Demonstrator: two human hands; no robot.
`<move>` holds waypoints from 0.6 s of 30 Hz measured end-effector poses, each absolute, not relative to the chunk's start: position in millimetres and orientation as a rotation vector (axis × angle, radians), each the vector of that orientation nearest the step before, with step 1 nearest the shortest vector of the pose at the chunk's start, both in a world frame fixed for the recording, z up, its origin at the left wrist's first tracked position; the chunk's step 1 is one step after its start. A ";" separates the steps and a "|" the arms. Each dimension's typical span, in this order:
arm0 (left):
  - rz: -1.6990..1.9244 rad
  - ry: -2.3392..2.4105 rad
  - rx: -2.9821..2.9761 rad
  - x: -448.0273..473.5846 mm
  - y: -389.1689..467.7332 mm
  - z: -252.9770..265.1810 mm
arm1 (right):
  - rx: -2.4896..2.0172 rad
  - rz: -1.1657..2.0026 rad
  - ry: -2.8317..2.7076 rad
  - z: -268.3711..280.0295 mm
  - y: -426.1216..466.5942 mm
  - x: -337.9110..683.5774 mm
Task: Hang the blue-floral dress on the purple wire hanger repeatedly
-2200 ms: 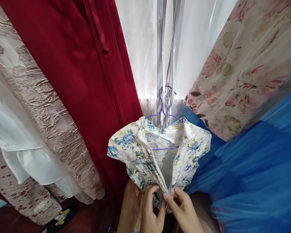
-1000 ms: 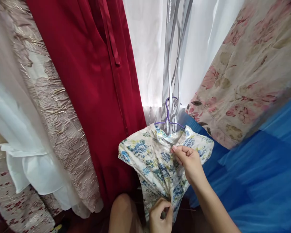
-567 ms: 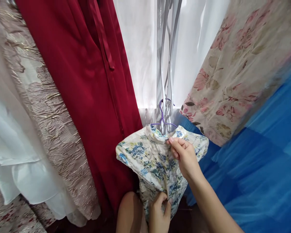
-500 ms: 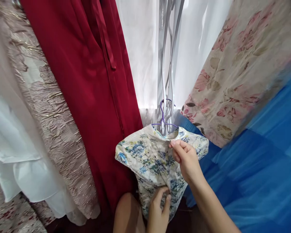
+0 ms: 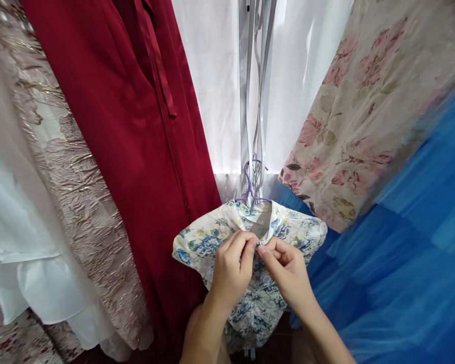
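Note:
A white garment with blue and yellow flowers [image 5: 207, 241] hangs on a purple hanger [image 5: 247, 174], its neck opening toward me. My left hand [image 5: 235, 260] pinches the neckline from the left, thumb against the fingers. Close beside it, my right hand [image 5: 286, 265] pinches the same edge with thumb and forefinger. The fingertips of both hands nearly meet at the middle of the neckline. Whatever small fastening may lie between them is hidden. Below the hands the front of the garment falls in folds.
A dark red satin garment [image 5: 125, 136] and a crinkled pink one [image 5: 87, 167] hang on the left. White fabric [image 5: 200, 65] and pale straps [image 5: 250, 91] are behind the hanger. Rightward hang a pink-flowered cloth [image 5: 356, 131] and blue tulle [image 5: 398, 258].
My left hand has risen from the garment's lower front to the neckline beside my right hand. My right hand has moved slightly down, and the neck opening gapes wider.

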State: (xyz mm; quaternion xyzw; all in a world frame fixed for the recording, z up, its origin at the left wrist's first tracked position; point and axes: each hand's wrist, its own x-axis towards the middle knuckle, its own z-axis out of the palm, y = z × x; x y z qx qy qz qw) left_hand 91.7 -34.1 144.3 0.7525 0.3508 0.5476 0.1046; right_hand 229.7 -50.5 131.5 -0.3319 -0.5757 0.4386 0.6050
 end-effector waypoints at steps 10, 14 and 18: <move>2.072 1.220 1.976 83.5 -31.9 171.8 | -0.747 1.015 -1.243 113.4 -31.1 204.4; 2.430 1.173 1.579 42.2 -0.4 188.9 | -0.873 1.023 -1.290 80.8 -40.6 213.8; 2.472 1.019 0.932 -18.5 45.3 162.0 | -0.934 1.111 -1.254 49.2 -72.1 218.5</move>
